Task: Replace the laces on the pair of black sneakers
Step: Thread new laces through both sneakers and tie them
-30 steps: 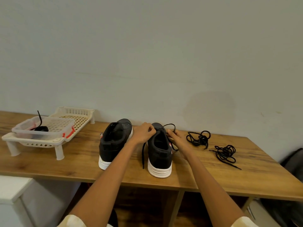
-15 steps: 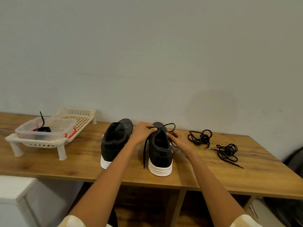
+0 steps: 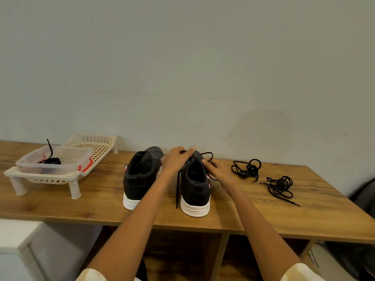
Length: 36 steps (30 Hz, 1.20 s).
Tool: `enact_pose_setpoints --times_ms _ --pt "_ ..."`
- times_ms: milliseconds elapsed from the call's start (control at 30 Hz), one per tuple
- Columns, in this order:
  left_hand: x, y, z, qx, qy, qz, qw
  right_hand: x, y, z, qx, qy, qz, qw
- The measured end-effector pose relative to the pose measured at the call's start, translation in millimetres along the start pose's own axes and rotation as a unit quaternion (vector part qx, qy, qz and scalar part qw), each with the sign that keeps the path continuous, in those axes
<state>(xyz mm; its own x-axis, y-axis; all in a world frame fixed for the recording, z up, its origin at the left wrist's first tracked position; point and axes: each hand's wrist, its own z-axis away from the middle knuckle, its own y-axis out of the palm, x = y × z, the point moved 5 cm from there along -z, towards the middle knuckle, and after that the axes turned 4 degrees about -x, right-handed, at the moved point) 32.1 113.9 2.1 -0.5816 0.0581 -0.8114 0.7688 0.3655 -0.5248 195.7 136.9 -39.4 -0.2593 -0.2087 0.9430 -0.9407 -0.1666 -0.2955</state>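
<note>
From the head view, my left hand (image 3: 175, 160) has risen a little over the last second, pinching the lace (image 3: 178, 185) and drawing it up from the right sneaker (image 3: 195, 185); I judge the threading is underway. My right hand (image 3: 219, 171) rests with fingers extended beside the tongue. The left sneaker (image 3: 140, 175) stands just beside it, heels toward me, mid-table (image 3: 101, 199); two spare laces (image 3: 246, 169) lie right.

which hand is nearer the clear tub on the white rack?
Left. The left hand is on the toe of the right-hand sneaker, on the side toward the clear tub. The right hand is on that sneaker's far side.
</note>
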Motion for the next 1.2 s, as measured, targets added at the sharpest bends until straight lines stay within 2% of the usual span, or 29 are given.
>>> enact_pose_setpoints --times_ms 33,100,133,200,300,367,400,433,467,500,533,600,667,767,800,900,1100,1133,1200 --pt "1.0 2.2 -0.3 -0.001 0.016 -0.073 0.997 -0.2 -0.2 0.1 0.002 0.001 -0.001 1.000" --pt "1.0 2.5 -2.1 -0.003 0.039 -0.108 0.993 -0.2 -0.2 0.3 0.003 0.003 -0.005 1.000" --pt "-0.7 -1.0 -2.6 -0.006 0.042 -0.057 0.997 -0.5 -0.2 -0.1 0.003 0.003 -0.005 1.000" --pt "-3.0 -10.3 -0.1 -0.026 0.014 0.150 0.988 -0.9 -0.2 -0.4 0.002 0.003 -0.005 1.000" --pt "3.4 -8.0 6.4 -0.021 -0.087 0.401 0.912 -2.3 0.4 -1.1 -0.004 0.017 -0.015 1.000" --pt "2.2 -2.2 9.0 -0.003 -0.120 0.483 0.868 -3.1 1.2 -2.2 -0.004 0.021 -0.017 1.000" --pt "-1.1 -1.8 9.5 0.001 -0.121 0.474 0.872 -3.3 1.3 -2.3 -0.005 0.022 -0.018 1.000" --pt "-3.6 -2.7 6.7 -0.005 -0.100 0.413 0.905 -4.1 1.3 -2.8 -0.005 0.025 -0.018 1.000" --pt "-7.6 -5.0 3.7 -0.011 -0.049 0.301 0.952 -4.7 1.1 -3.1 -0.006 0.026 -0.016 1.000" --pt "-13.1 -5.4 2.6 -0.014 0.013 0.183 0.983 -4.9 1.0 -3.2 -0.006 0.027 -0.014 1.000" --pt "-17.8 -3.6 3.5 -0.020 0.057 0.082 0.995 -4.5 1.2 -2.5 -0.006 0.027 -0.014 1.000" --pt "-17.7 0.1 4.0 -0.027 0.080 0.001 0.996 -4.1 1.5 -2.0 -0.006 0.031 -0.019 0.999" --pt "-14.1 2.6 3.2 -0.021 0.077 0.024 0.996 -3.9 1.0 -1.5 -0.009 0.032 -0.020 0.999" --pt "-8.7 -5.2 2.1 -0.034 0.033 0.143 0.989 -3.6 1.0 -1.1 -0.004 0.024 -0.018 1.000" --pt "-7.2 -10.7 2.1 -0.054 0.021 0.147 0.987 -3.3 1.2 -0.7 -0.002 0.024 -0.019 1.000" --pt "-0.4 -20.1 -1.4 -0.079 -0.005 0.067 0.995 -1.0 1.2 0.2 -0.002 0.027 -0.023 0.999" --pt "15.8 -11.7 5.1 0.097 -0.113 -0.054 0.987 -1.8 1.7 0.2 -0.010 0.041 -0.017 0.999" --pt "16.2 -12.2 8.8 0.115 -0.135 -0.039 0.983 -1.7 2.0 0.4 -0.010 0.043 -0.018 0.999" --pt "15.9 -15.4 13.7 0.114 -0.189 0.068 0.973 0.7 2.4 2.1 -0.011 0.043 -0.024 0.999"
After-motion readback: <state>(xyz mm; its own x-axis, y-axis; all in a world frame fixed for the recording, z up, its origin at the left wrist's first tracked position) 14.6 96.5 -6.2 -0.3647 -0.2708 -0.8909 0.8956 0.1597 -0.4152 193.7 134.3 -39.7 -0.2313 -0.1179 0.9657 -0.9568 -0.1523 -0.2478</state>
